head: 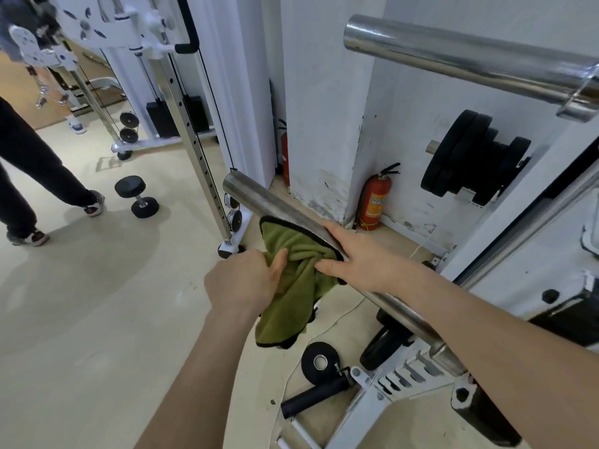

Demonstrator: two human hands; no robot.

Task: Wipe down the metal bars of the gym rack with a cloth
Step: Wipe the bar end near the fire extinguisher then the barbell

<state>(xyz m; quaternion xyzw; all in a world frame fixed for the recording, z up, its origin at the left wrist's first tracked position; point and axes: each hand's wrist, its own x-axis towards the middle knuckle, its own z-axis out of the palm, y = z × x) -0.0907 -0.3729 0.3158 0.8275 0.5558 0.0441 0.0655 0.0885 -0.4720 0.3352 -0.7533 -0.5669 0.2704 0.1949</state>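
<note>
A green cloth (293,286) with a black hem hangs off the lower metal bar (259,197), a steel tube that slants from centre toward the lower right. My left hand (243,280) pinches a bunch of the cloth just below the bar. My right hand (366,260) lies over the bar with fingers stretched out, its fingertips pressing the cloth's folds. A second, thicker chrome bar (453,58) juts out at the upper right, with neither hand on it.
Black weight plates (470,157) hang on the rack at right. A red fire extinguisher (376,202) stands by the pillar. A dumbbell (136,196), a tape roll (319,362) and a black handle (311,400) lie on the floor. A person's legs (35,176) stand at left.
</note>
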